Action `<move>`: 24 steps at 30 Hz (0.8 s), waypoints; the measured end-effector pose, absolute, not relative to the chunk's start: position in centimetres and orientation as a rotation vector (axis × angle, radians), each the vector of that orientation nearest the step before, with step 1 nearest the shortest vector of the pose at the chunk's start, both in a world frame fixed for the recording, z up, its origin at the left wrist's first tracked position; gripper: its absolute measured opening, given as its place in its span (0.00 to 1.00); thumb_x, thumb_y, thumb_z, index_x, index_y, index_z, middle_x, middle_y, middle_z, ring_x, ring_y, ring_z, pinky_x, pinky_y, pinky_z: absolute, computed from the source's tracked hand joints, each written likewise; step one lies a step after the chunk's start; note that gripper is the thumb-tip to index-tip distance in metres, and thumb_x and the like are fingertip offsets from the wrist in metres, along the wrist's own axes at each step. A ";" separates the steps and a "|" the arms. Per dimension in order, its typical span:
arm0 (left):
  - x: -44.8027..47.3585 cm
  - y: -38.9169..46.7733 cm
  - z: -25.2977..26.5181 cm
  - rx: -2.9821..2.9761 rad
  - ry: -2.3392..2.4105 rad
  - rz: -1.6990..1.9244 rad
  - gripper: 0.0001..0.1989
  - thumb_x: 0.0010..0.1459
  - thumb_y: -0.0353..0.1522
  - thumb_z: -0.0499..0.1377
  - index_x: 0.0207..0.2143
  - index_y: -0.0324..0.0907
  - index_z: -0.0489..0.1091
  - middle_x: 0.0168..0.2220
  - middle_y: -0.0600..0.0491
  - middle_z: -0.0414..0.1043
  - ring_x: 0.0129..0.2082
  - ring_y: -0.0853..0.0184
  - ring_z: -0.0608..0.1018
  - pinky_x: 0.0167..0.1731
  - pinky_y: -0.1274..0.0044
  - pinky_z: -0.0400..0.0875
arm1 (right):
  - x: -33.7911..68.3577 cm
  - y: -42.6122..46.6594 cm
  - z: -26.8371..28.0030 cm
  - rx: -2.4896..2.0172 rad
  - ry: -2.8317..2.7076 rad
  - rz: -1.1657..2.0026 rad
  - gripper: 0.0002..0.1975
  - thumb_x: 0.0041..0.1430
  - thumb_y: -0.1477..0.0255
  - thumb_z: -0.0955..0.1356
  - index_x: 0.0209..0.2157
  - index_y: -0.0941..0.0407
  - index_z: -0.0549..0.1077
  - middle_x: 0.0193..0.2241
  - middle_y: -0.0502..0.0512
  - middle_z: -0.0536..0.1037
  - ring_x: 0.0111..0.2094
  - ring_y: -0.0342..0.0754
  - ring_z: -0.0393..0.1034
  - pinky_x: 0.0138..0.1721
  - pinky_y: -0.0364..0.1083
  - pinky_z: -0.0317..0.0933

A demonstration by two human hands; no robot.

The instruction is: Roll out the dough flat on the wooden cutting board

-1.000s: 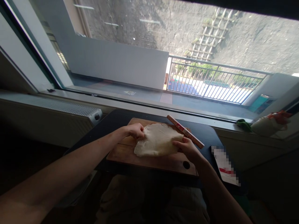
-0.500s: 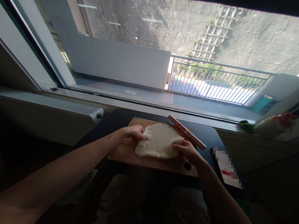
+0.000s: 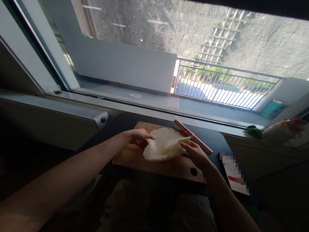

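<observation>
A flattened sheet of pale dough [image 3: 164,145] lies partly on a wooden cutting board [image 3: 154,167], its near and right parts lifted and sagging between my hands. My left hand [image 3: 142,137] pinches the dough's left edge, thumb on top. At the right edge, my right hand [image 3: 195,152] grips the dough with the fingers curled round it, holding that side raised off the board. Behind the right hand, a red-and-white patterned rolling pin [image 3: 193,136] lies slantwise across the board's far right corner.
The board rests on a dark table [image 3: 118,124] below a large window. To the right on the table is a flat object [image 3: 233,174], blurred out. A white radiator [image 3: 55,112] stands at the left. A pale pot [image 3: 277,132] and green cloth-like item [image 3: 254,131] sit on the sill.
Both hands have raised the dough's edges, the right side most. The near edge has come up from the board and the sheet now sags between the hands. The rolling pin has stayed put.
</observation>
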State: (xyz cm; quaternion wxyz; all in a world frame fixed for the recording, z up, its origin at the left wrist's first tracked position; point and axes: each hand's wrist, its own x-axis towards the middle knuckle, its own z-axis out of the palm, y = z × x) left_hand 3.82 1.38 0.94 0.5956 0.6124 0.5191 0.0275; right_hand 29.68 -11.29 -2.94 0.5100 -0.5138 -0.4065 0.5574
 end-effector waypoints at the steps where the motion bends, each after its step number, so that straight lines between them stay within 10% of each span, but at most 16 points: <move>1: 3.7 1.2 0.5 1.407 1.228 0.122 0.19 0.38 0.41 0.66 0.29 0.36 0.72 0.25 0.50 0.73 0.27 0.65 0.75 0.28 0.75 0.70 | 29.3 -11.4 -3.4 -1.248 -0.942 1.323 0.21 0.43 0.63 0.74 0.40 0.55 0.72 0.40 0.54 0.76 0.41 0.50 0.72 0.38 0.46 0.69; 14: 3.2 2.8 4.7 0.998 0.991 0.702 0.03 0.48 0.30 0.58 0.25 0.39 0.65 0.18 0.58 0.65 0.18 0.76 0.67 0.22 0.82 0.64 | 23.8 -3.0 8.2 -1.118 -1.080 1.158 0.13 0.42 0.73 0.72 0.33 0.59 0.70 0.26 0.49 0.73 0.28 0.43 0.68 0.32 0.44 0.66; 19: 0.7 -2.1 6.6 0.931 0.888 1.066 0.05 0.53 0.30 0.54 0.34 0.40 0.67 0.29 0.54 0.72 0.29 0.71 0.74 0.30 0.80 0.69 | 24.2 -0.5 10.4 -0.991 -1.323 1.295 0.12 0.47 0.71 0.70 0.36 0.59 0.73 0.30 0.52 0.75 0.29 0.43 0.69 0.32 0.43 0.66; 24: 1.0 -8.4 2.2 1.338 1.022 0.557 0.14 0.53 0.38 0.57 0.40 0.42 0.72 0.37 0.50 0.76 0.39 0.63 0.77 0.34 0.78 0.70 | 27.0 -0.1 4.0 -1.416 -1.268 1.115 0.12 0.45 0.73 0.71 0.32 0.65 0.74 0.35 0.62 0.77 0.27 0.41 0.69 0.28 0.41 0.63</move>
